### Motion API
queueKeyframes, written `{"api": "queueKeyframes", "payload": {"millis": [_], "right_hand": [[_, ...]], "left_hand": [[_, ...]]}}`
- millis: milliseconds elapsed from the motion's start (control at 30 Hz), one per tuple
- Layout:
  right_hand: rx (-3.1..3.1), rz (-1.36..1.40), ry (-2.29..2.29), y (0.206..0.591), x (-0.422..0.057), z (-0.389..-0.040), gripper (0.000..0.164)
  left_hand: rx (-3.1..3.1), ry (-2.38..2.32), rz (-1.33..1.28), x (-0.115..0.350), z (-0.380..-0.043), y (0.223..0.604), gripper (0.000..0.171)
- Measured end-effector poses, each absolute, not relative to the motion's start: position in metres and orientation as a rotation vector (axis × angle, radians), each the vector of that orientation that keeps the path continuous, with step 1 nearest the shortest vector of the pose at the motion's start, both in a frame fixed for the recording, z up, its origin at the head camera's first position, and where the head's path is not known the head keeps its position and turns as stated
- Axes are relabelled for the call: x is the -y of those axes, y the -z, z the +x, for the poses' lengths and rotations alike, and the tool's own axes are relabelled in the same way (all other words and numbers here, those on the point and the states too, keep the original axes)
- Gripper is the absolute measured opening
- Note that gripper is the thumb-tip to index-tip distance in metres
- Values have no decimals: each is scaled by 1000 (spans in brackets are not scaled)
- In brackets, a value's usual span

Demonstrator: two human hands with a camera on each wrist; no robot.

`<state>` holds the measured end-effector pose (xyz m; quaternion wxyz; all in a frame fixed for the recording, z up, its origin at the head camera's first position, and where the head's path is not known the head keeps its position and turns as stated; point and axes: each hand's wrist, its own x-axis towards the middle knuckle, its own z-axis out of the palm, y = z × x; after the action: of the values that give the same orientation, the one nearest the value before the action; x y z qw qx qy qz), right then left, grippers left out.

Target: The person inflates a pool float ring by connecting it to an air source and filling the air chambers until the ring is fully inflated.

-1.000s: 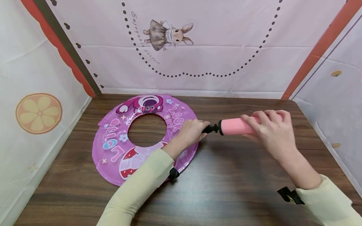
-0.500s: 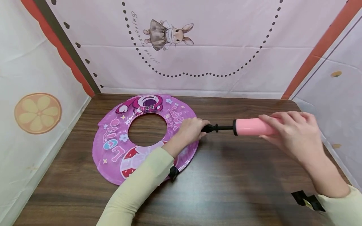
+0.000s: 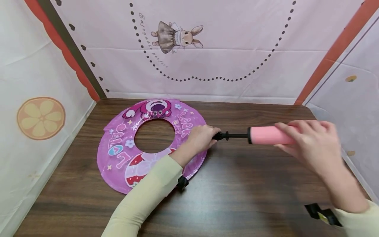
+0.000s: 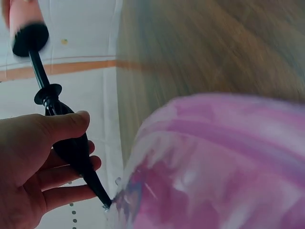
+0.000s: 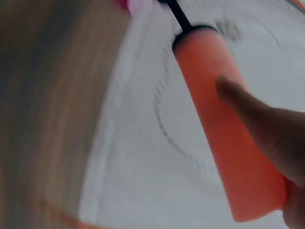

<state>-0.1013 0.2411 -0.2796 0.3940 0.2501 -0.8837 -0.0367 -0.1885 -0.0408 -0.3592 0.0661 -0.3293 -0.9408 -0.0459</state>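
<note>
Gripping black nozzle [image 4: 74, 150] of pink hand pump [image 3: 257, 135] between thumb and curled fingers: left hand [image 3: 201, 137], at right edge of purple swim ring [image 3: 118, 148]. Nozzle tip meets ring beside clear plastic; cannot tell how far in. Right hand [image 3: 314, 144] wrapped round pump's pink barrel [image 5: 214, 129], thumb along side. Black rod [image 3: 238, 135] shows between nozzle and barrel. Pump right of ring, held above wooden table [image 3: 225, 204]. Ring, printed with bear, lies on table, left of centre. Cloth backdrop [image 3: 231, 33] behind, printed rabbit [image 3: 177, 37] sideways.
</note>
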Motion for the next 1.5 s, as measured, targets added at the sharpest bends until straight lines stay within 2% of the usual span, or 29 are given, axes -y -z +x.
{"api": "queueKeyframes", "payload": {"millis": [133, 267, 400, 500, 567, 700, 867, 1033, 1267, 1433, 1500], "right_hand": [[2284, 642, 102, 298, -217, -113, 60], [2321, 657, 117, 310, -202, -120, 46], [2314, 685, 145, 313, -198, -126, 48], [2285, 704, 130, 311, -202, -129, 41], [2263, 710, 98, 308, -208, -129, 44], [2239, 713, 64, 299, -227, -124, 60], [2229, 652, 51, 280, -261, -109, 66], [2219, 577, 26, 269, -277, -98, 68], [2248, 665, 93, 286, -238, -116, 61], [2292, 679, 120, 308, -205, -130, 46], [2281, 687, 120, 313, -197, -133, 50]], "left_hand": [[2844, 110, -991, 36, -188, 357, 26], [2834, 100, -980, 37, -188, 356, 22], [2827, 136, -998, 37, -189, 357, 23], [2859, 172, -992, 38, -192, 357, 24], [2882, 180, -978, 39, -194, 357, 26], [2908, 171, -972, 42, -196, 357, 30], [2909, 174, -967, 47, -197, 359, 33], [2849, 150, -970, 53, -196, 363, 27], [2774, 166, -1013, 50, -194, 361, 25], [2812, 144, -987, 48, -192, 357, 22], [2819, 134, -988, 47, -192, 358, 21]]}}
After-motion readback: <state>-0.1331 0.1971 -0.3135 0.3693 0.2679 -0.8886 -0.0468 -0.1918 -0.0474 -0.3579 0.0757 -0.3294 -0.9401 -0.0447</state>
